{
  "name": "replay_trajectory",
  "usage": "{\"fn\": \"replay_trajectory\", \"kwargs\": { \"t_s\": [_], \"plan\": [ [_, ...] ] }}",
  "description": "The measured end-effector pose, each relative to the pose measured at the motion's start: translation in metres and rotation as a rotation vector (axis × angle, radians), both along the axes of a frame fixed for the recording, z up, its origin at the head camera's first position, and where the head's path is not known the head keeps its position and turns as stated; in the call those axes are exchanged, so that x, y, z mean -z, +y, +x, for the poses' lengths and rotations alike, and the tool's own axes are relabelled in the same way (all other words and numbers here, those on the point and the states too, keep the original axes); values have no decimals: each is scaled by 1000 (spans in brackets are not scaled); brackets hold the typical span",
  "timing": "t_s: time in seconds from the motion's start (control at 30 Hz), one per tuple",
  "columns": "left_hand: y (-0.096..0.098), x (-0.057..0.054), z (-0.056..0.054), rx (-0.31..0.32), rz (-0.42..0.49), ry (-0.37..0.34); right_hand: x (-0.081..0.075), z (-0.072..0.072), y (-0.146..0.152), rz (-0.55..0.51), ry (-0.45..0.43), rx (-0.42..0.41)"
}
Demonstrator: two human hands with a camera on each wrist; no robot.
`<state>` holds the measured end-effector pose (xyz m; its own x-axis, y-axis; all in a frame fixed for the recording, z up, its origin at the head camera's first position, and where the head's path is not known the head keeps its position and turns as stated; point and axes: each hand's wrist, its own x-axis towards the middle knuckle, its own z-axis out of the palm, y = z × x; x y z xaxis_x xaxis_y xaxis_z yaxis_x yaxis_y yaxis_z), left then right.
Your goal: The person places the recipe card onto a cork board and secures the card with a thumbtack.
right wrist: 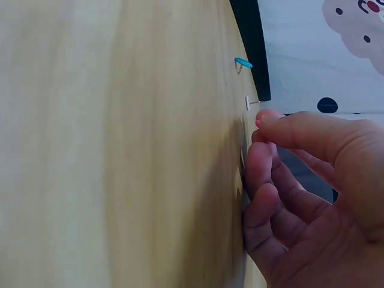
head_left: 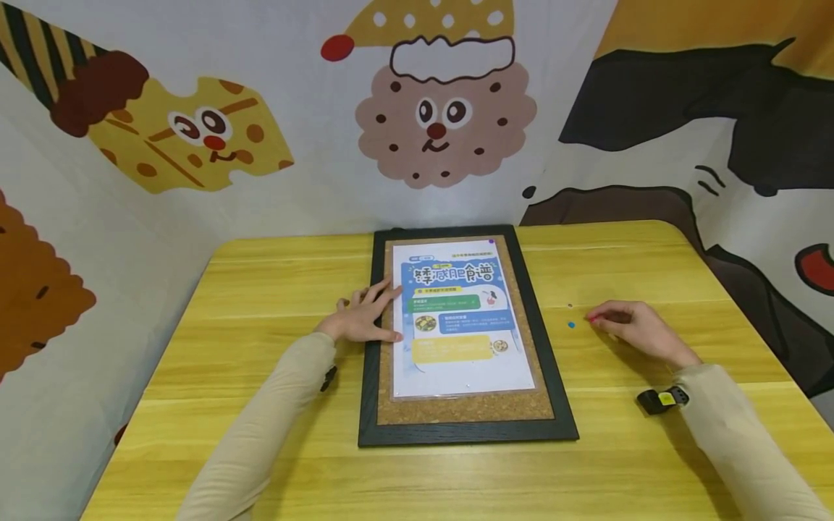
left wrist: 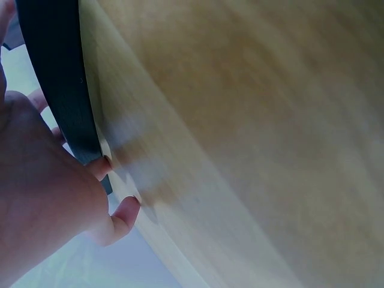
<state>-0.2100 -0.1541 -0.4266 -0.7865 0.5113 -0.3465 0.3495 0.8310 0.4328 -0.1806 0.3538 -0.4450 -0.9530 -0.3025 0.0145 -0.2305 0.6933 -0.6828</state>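
A printed poster (head_left: 426,376) lies on a cork board (head_left: 456,412) with a black frame (head_left: 469,433). One purple thumbtack (head_left: 491,241) sits at the poster's top right corner. My left hand (head_left: 362,315) rests across the frame's left side, fingers spread onto the poster's left edge. In the left wrist view, two of its fingers reach down the frame's outer side. Right of the board, my right hand (head_left: 641,333) pinches a pink thumbtack (right wrist: 258,123) between thumb and finger, just at the tabletop. Beside those fingertips lie a blue thumbtack (head_left: 571,325) and a white thumbtack (right wrist: 247,103).
The yellow wood-grain table (head_left: 293,456) carries the board near its middle, against the back edge. Behind it hangs a cloth wall (head_left: 313,195) with cartoon food prints. A black wrist device (head_left: 651,401) is strapped at the right sleeve.
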Motion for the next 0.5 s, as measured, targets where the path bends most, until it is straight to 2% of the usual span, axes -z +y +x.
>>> {"fn": "replay_trajectory", "kwargs": {
  "t_s": [0.5],
  "plan": [
    [0, 1, 0, 4, -6, -3, 6, -8, -18, -121, 2, -21]
  ]
}}
